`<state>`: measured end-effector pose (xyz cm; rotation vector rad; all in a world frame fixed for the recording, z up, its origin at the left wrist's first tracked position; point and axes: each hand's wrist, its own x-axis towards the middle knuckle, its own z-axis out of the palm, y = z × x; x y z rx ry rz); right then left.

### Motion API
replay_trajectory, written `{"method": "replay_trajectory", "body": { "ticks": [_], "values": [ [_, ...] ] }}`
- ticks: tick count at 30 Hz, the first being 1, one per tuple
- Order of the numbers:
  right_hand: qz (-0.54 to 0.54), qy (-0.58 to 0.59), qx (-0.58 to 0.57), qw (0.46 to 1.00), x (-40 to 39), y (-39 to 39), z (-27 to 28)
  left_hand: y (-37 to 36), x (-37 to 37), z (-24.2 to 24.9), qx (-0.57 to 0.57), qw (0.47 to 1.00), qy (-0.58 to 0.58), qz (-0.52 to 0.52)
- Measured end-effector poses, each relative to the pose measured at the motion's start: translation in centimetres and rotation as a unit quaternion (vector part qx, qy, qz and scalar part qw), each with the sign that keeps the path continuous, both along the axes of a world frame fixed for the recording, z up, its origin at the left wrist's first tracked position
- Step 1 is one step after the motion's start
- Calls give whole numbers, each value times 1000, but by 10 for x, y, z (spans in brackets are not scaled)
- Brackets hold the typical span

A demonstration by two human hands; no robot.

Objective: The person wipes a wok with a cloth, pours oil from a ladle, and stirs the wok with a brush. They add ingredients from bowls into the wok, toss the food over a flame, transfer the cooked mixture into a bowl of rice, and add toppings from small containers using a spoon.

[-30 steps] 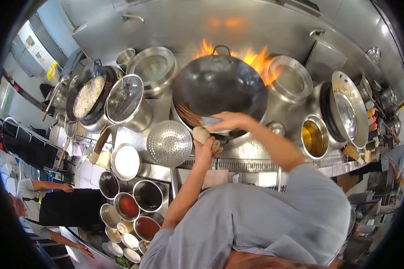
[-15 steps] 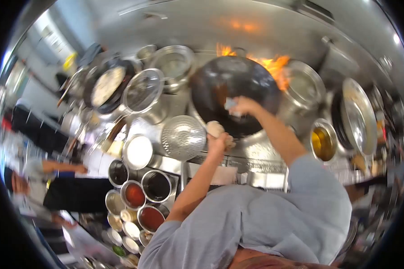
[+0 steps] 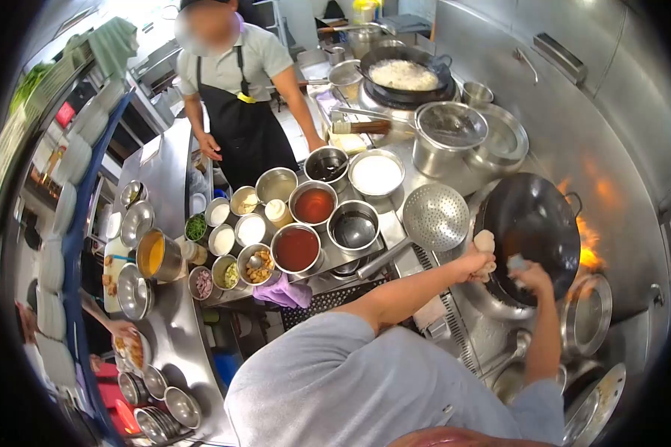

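Observation:
A large black wok is tipped up on the burner, with orange flames rising beyond its far rim. My left hand is closed around a bunched beige cloth at the wok's near edge; the cloth hides the rim there. Inside the wok, my right hand pinches a small pale-blue wad, which looks like a rag, close over the dark surface. Left of the wok lies a perforated strainer ladle, its handle pointing toward my left forearm.
Steel pots of sauces, including a red one, crowd the counter beside me. A co-worker in a black apron stands beyond them. Another wok with pale food sits at the back. A sieve rests on a pot.
My view has swung left, bringing the co-worker and sauce counter into sight. Both hands remain at the wok, holding the same things; the right one is still inside it.

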<state>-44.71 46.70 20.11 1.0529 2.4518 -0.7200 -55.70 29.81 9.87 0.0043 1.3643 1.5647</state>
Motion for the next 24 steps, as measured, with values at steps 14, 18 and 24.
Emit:
{"method": "replay_trajectory", "body": {
  "ticks": [14,18,24],
  "values": [
    [-273,368,152,876,267,71,-125,-290,72,2,381,899,-202,-70],
    [-357,184,95,911,239,-113,-169,-328,77,-12,363,903,-226,-34],
    [-251,-91,108,958,190,-179,-159,-325,46,12,287,936,-167,-115]
  ]
}}
